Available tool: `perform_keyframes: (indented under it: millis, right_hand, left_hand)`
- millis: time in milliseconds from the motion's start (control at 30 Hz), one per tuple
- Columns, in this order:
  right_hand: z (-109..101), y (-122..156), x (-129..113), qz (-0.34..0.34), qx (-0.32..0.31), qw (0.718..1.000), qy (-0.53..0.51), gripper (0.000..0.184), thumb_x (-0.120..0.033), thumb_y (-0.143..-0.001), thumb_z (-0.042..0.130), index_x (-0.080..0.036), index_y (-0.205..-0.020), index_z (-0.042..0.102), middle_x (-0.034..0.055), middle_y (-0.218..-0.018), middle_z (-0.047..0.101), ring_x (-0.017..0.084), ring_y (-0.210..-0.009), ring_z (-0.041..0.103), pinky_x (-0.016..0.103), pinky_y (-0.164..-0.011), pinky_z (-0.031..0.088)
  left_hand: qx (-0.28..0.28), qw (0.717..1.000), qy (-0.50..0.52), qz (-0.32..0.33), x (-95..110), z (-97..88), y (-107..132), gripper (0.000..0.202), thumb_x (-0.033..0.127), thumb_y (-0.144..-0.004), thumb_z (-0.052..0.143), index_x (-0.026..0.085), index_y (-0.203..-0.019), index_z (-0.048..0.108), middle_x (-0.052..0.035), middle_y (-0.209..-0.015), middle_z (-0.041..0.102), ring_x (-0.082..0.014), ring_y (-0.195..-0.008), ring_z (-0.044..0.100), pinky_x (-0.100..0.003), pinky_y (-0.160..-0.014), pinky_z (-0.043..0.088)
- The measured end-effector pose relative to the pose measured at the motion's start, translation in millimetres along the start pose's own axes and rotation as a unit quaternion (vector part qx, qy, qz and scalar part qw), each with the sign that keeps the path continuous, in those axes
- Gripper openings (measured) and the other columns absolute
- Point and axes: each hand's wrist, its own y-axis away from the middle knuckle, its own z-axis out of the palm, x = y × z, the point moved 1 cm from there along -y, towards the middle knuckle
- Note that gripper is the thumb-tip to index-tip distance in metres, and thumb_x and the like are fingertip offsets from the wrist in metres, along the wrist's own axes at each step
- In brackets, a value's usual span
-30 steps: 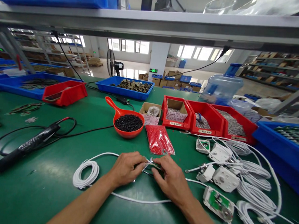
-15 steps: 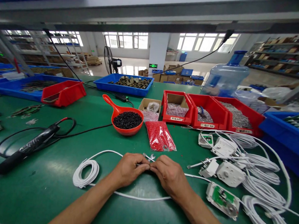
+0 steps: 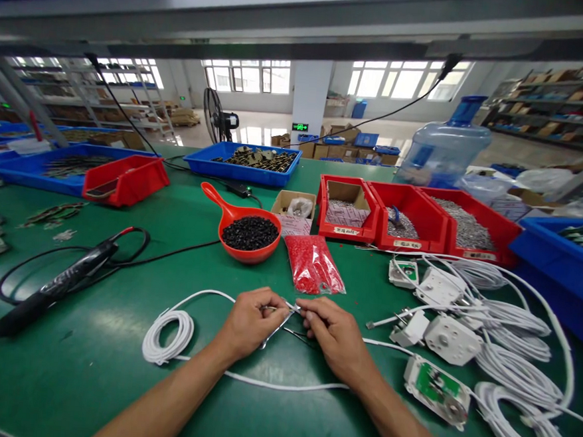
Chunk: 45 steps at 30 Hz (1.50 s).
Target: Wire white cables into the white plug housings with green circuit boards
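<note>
My left hand (image 3: 249, 323) and my right hand (image 3: 334, 336) meet at the middle of the green table (image 3: 85, 377), fingers pinched together. Between them lie thin metal tweezers (image 3: 280, 323) and the stripped end of a white cable (image 3: 260, 381). The left fingers pinch the tweezers near their top; the right fingers close on the small wire end beside them. The cable runs left into a white coil (image 3: 167, 336) and right under my right wrist toward an open white housing with a green circuit board (image 3: 436, 390).
A red scoop of black pellets (image 3: 248, 232) and a bag of red parts (image 3: 313, 265) sit just beyond my hands. Red bins (image 3: 405, 223) of metal parts, blue trays (image 3: 243, 162), a water jug (image 3: 443, 149), white adapters with cable coils (image 3: 502, 353) and a black soldering tool (image 3: 51, 288) surround them.
The view tilted down slightly. My hands stayed together at the table's middle; the tweezers now angle down between them, with the left hand pinching their top.
</note>
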Motion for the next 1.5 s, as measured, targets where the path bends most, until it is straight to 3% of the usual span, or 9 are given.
perform_keyframes:
  millis: [200, 333, 533, 1200, 1500]
  right_hand:
    - [18.0, -0.2, 9.0, 0.12, 0.004, 0.963, -0.241, 0.031, -0.039, -0.084, 0.064, -0.016, -0.106, 0.062, 0.0031, -0.079, 0.065, 0.016, -0.071, 0.063, 0.028, -0.065, 0.054]
    - [22.1, -1.2, 11.0, 0.141, 0.02, 0.943, -0.3, 0.031, -0.041, -0.077, 0.072, -0.014, -0.09, 0.063, 0.0029, -0.073, 0.066, 0.015, -0.066, 0.063, 0.026, -0.062, 0.053]
    - [21.7, -2.6, 11.1, 0.145, 0.029, 0.947, -0.284, 0.029, -0.039, -0.074, 0.075, -0.014, -0.086, 0.065, 0.0019, -0.068, 0.065, 0.013, -0.061, 0.059, 0.024, -0.058, 0.048]
    - [25.0, -2.0, 8.0, 0.164, 0.042, 0.951, -0.257, 0.029, -0.039, -0.069, 0.078, -0.015, -0.08, 0.067, 0.0007, -0.066, 0.065, 0.012, -0.057, 0.058, 0.023, -0.055, 0.049]
    - [23.9, -1.3, 10.2, 0.149, 0.042, 0.955, -0.251, 0.026, -0.038, -0.071, 0.077, -0.015, -0.08, 0.067, 0.0011, -0.069, 0.066, 0.012, -0.06, 0.059, 0.023, -0.057, 0.049]
  left_hand:
    - [0.006, 1.0, 0.0, 0.018, 1.1, 2.4, 0.9, 0.016, 0.025, -0.08, 0.061, 0.013, -0.074, 0.07, -0.0013, -0.068, 0.06, -0.008, -0.058, 0.049, -0.017, -0.055, 0.036]
    - [0.01, 1.0, -0.005, 0.025, 1.1, 2.6, 1.4, 0.016, 0.025, -0.08, 0.061, 0.013, -0.073, 0.069, -0.0005, -0.066, 0.059, -0.007, -0.054, 0.047, -0.017, -0.054, 0.035]
    - [0.009, 0.999, -0.018, 0.031, 1.9, 2.2, 1.8, 0.016, 0.024, -0.08, 0.061, 0.013, -0.071, 0.069, -0.0001, -0.064, 0.059, -0.0074, -0.055, 0.048, -0.017, -0.056, 0.036]
    - [-0.004, 1.0, 0.003, 0.019, 3.1, 2.7, 2.8, 0.016, 0.023, -0.08, 0.061, 0.013, -0.071, 0.068, 0.0004, -0.065, 0.059, -0.0068, -0.055, 0.047, -0.017, -0.055, 0.035]
    - [-0.015, 0.998, -0.019, 0.058, 1.6, 3.4, 3.2, 0.014, 0.019, -0.08, 0.059, 0.013, -0.07, 0.067, 0.0013, -0.062, 0.056, -0.0065, -0.055, 0.043, -0.017, -0.055, 0.032]
